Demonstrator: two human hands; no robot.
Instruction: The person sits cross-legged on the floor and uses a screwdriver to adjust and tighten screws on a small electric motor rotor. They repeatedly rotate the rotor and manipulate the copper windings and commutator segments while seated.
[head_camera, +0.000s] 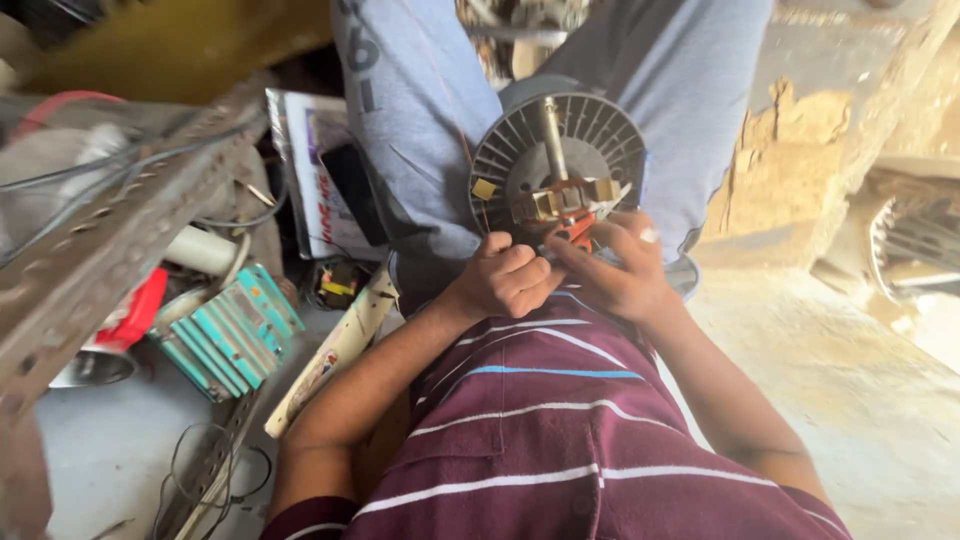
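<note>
Motor (556, 170) rests on the lap between grey-trousered knees, shaft pointing up, ribbed round housing behind. Left hand (505, 275) curled tight at its lower edge; whether it grips a part or a tool is hidden. Right hand (615, 270) closes around the orange piece (578, 230) under the brass core. Open floor to the right; left side crowded: teal box (232, 330), white tube (335, 352), metal rail (105, 245), loose wires (205, 470). Upper background blurred.
</note>
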